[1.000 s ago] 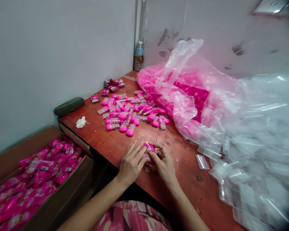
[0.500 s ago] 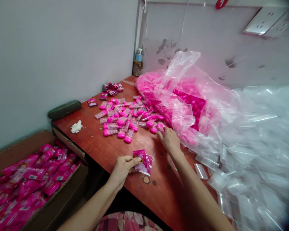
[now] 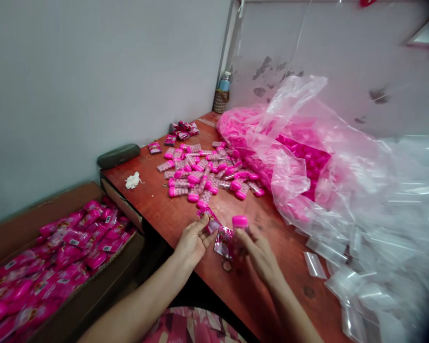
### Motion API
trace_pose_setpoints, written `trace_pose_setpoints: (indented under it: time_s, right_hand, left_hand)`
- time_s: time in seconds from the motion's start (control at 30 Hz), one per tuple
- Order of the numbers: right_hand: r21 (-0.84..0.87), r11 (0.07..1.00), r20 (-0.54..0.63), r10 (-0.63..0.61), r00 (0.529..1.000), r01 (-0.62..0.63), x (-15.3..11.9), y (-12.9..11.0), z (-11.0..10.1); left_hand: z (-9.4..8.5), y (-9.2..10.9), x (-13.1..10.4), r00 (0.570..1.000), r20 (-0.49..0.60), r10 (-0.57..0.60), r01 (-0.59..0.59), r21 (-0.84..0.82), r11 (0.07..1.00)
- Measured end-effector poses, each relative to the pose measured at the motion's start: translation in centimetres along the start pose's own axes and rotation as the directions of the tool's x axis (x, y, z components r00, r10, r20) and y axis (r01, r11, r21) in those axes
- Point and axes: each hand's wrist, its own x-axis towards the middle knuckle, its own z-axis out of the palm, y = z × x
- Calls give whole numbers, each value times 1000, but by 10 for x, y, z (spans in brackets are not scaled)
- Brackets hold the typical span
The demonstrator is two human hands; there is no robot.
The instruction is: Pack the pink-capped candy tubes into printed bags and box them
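Observation:
My left hand (image 3: 190, 242) pinches a small pink printed packet (image 3: 210, 221) between thumb and fingers, low over the front part of the table. My right hand (image 3: 258, 253), partly blurred, is closed around a small clear tube with a pink cap (image 3: 240, 221), cap upward. Between the hands shows a second printed packet (image 3: 223, 243); which hand bears it, I cannot tell. Just beyond my hands, a loose pile of pink-capped tubes (image 3: 196, 176) with small round balls inside covers the table.
The red-brown table (image 3: 157, 214) has a big clear bag of pink caps (image 3: 300, 157) at its back. Clear sleeves (image 3: 372, 281) heap up on the right. A carton (image 3: 128, 257) of pink packs stands lower left. A dark case (image 3: 118, 156) and crumpled tissue (image 3: 133, 180) lie near the wall.
My right hand has come back from the pile toward my left hand with a pink-capped tube. The printed packets have spread apart. The view has turned slightly left.

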Motion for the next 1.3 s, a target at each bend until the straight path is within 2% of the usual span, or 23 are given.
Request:
trace_pose_setpoints:
  time_s: [0.03, 0.1, 0.23, 0.43, 0.7, 0.83, 0.97, 1.07, 1.17, 1.3]
  right_hand:
    - [78, 997, 43, 15, 999, -18, -12, 0, 11]
    - [144, 990, 31, 1, 1000, -6, -27, 2, 30]
    - [100, 995, -62, -16, 998, 23, -30, 11, 46]
    - [103, 994, -68, -20, 997, 27, -25, 11, 44]
    - [354, 933, 103, 31, 994, -66, -18, 6, 44]
    - [246, 969, 39, 18, 999, -27, -18, 11, 46]
    - [158, 987, -57, -12, 998, 21, -19, 14, 49]
    - [313, 950, 26, -6, 1000, -3, -18, 11, 51]
    - [461, 884, 135, 19, 991, -80, -17, 9, 49]
    - [331, 943, 53, 12, 999, -29, -18, 9, 43]
  left_hand:
    - [1, -1, 0, 1000, -2, 5, -6, -7, 1000]
    - [4, -2, 0, 1000, 3, 2, -2, -3, 1000]
    - [8, -5, -3, 1000, 20, -14, 14, 5, 1000]
    - [5, -10, -4, 998, 52, 40, -43, 53, 998]
    - [6, -5, -6, 976, 216, -24, -30, 243, 969]
    - [6, -1, -6, 960, 281, -21, -66, 296, 953]
    - [6, -2, -5, 957, 288, -35, -80, 378, 922]
    - [5, -3, -7, 948, 307, -81, -63, 431, 900]
    - [6, -1, -9, 929, 360, -89, -104, 483, 870]
    - [7, 1, -12, 927, 366, -79, -144, 544, 827]
